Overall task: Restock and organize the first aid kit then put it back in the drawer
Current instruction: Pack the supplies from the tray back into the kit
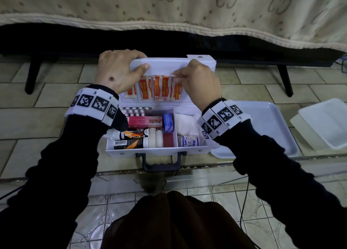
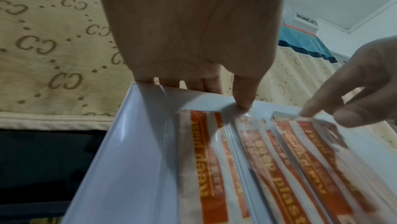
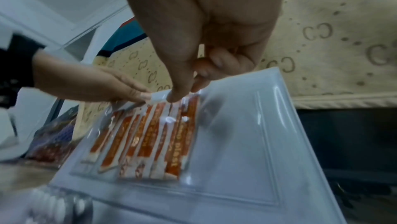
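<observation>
The white first aid kit [image 1: 150,152] lies open on the tiled floor with its lid [image 1: 169,65] standing up at the back. A clear pocket inside the lid holds several orange plasters [image 1: 159,88] [image 2: 268,168] [image 3: 154,139]. My left hand [image 1: 139,60] [image 2: 212,93] grips the lid's top left edge, thumb on the inner face and fingers behind. My right hand [image 1: 178,76] [image 3: 184,92] pinches the top ends of the plasters at the pocket's mouth. The kit's base holds a pink Bacidin box [image 1: 146,121], blister packs [image 1: 135,110], tubes [image 1: 131,141] and a crepe bandage [image 1: 189,141].
A white tray [image 1: 272,128] lies right of the kit, with a translucent container [image 1: 326,125] beyond it. A bed with a beige blanket [image 1: 169,8] stands close behind the lid, on black legs [image 1: 32,76]. The kit's black handle [image 1: 161,163] points toward me.
</observation>
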`<state>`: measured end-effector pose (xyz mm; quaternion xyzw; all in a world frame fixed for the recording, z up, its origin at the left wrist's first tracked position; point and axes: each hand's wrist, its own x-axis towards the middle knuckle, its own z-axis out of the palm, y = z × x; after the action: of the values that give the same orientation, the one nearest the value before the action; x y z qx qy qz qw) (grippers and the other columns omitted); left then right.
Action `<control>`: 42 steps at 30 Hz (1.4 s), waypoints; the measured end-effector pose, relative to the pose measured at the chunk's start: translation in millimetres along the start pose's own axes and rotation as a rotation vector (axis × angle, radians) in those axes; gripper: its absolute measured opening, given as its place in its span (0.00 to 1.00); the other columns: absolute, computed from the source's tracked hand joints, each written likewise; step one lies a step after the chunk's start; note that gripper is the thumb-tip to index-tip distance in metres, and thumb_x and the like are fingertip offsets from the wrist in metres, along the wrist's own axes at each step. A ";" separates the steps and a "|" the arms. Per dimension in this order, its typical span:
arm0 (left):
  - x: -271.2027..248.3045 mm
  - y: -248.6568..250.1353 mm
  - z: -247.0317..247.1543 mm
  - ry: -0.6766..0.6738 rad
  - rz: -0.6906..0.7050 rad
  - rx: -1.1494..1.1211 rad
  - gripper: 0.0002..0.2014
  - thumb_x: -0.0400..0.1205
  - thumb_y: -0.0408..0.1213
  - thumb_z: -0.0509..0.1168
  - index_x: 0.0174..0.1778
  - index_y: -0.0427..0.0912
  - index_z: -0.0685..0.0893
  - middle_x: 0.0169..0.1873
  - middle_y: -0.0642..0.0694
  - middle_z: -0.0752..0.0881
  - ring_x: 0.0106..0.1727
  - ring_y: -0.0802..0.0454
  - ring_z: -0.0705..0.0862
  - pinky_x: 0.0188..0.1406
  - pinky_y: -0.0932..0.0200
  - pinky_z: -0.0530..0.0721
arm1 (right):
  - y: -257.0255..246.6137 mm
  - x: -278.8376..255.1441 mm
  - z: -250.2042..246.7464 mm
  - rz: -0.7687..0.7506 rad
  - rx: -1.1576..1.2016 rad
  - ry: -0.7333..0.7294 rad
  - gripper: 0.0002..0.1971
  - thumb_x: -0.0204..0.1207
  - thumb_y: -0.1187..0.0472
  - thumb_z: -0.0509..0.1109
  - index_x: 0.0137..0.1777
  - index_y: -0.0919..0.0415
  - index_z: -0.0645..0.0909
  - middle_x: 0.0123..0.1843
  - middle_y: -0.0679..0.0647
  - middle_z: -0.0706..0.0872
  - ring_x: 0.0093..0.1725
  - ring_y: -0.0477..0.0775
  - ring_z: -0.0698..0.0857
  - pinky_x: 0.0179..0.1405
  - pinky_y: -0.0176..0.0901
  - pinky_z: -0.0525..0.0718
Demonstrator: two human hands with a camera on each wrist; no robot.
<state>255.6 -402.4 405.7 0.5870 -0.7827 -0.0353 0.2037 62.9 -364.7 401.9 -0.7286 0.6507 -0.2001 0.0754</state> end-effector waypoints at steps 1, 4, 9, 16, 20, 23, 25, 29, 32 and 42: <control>0.5 -0.6 0.7 0.000 0.003 -0.001 0.17 0.83 0.50 0.58 0.64 0.48 0.81 0.58 0.43 0.85 0.63 0.40 0.79 0.67 0.46 0.66 | 2.9 -2.3 -2.0 0.010 0.067 0.032 0.15 0.80 0.54 0.65 0.65 0.49 0.81 0.55 0.54 0.79 0.54 0.55 0.81 0.45 0.45 0.76; 2.1 -3.0 2.4 0.001 0.009 0.014 0.19 0.82 0.53 0.58 0.62 0.48 0.82 0.56 0.41 0.86 0.61 0.38 0.80 0.64 0.46 0.70 | 21.1 -5.6 -22.3 0.076 0.261 0.165 0.14 0.74 0.54 0.71 0.59 0.53 0.83 0.45 0.49 0.79 0.45 0.47 0.79 0.46 0.42 0.77; 1.7 -2.2 3.9 -0.019 -0.013 0.005 0.30 0.75 0.62 0.52 0.62 0.47 0.82 0.57 0.39 0.86 0.61 0.37 0.80 0.64 0.45 0.69 | 82.6 -4.6 -65.4 0.323 0.027 -0.096 0.05 0.73 0.65 0.71 0.47 0.59 0.87 0.48 0.57 0.89 0.51 0.53 0.85 0.53 0.39 0.81; 1.4 0.4 4.1 -0.005 -0.028 0.001 0.30 0.73 0.64 0.55 0.61 0.47 0.83 0.56 0.39 0.86 0.59 0.37 0.81 0.64 0.44 0.70 | 121.0 -22.3 -13.3 0.414 -0.133 -0.413 0.15 0.72 0.58 0.75 0.58 0.60 0.84 0.60 0.57 0.85 0.59 0.56 0.83 0.54 0.41 0.78; 0.0 -1.5 5.1 0.007 -0.035 -0.004 0.27 0.75 0.63 0.57 0.61 0.48 0.83 0.56 0.40 0.87 0.60 0.38 0.81 0.64 0.44 0.70 | 119.3 -27.9 19.3 0.501 -0.038 -0.419 0.29 0.69 0.55 0.77 0.68 0.63 0.75 0.63 0.62 0.82 0.61 0.61 0.82 0.55 0.45 0.79; -1.7 -0.7 4.7 0.029 -0.032 0.000 0.23 0.79 0.59 0.62 0.61 0.47 0.83 0.56 0.40 0.87 0.60 0.38 0.81 0.65 0.44 0.69 | 118.6 -28.7 29.6 0.535 -0.035 -0.369 0.33 0.67 0.60 0.79 0.71 0.63 0.72 0.66 0.61 0.80 0.63 0.61 0.81 0.54 0.43 0.78; -2.3 -0.4 4.4 0.030 -0.036 -0.003 0.24 0.78 0.59 0.62 0.61 0.47 0.83 0.56 0.40 0.86 0.61 0.38 0.80 0.65 0.45 0.68 | 119.9 -26.8 29.3 0.549 0.024 -0.334 0.34 0.65 0.62 0.80 0.71 0.62 0.72 0.66 0.60 0.81 0.64 0.59 0.81 0.51 0.41 0.77; -1.3 1.4 3.8 0.032 -0.042 -0.010 0.25 0.77 0.61 0.61 0.62 0.47 0.83 0.57 0.41 0.86 0.62 0.39 0.80 0.66 0.46 0.68 | 124.3 -22.2 19.6 0.562 0.129 -0.293 0.27 0.63 0.64 0.81 0.64 0.62 0.79 0.56 0.59 0.86 0.50 0.56 0.85 0.42 0.38 0.78; -0.8 0.6 4.9 0.043 -0.042 -0.002 0.23 0.79 0.58 0.62 0.62 0.47 0.83 0.57 0.41 0.86 0.62 0.39 0.80 0.66 0.46 0.67 | 125.9 -20.7 4.8 0.512 0.146 -0.233 0.17 0.68 0.62 0.78 0.56 0.64 0.84 0.47 0.55 0.87 0.38 0.51 0.83 0.35 0.36 0.80; -0.5 -0.5 4.2 0.029 -0.033 -0.029 0.23 0.79 0.58 0.62 0.64 0.47 0.81 0.58 0.42 0.85 0.63 0.40 0.79 0.70 0.46 0.63 | 44.4 5.7 -61.3 0.019 0.529 0.172 0.08 0.68 0.62 0.75 0.47 0.57 0.87 0.36 0.47 0.85 0.35 0.34 0.82 0.42 0.33 0.82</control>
<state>254.6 -402.8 401.6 0.5973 -0.7692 -0.0417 0.2230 -1.3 -367.3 442.2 -0.6578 0.5867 -0.4233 0.2094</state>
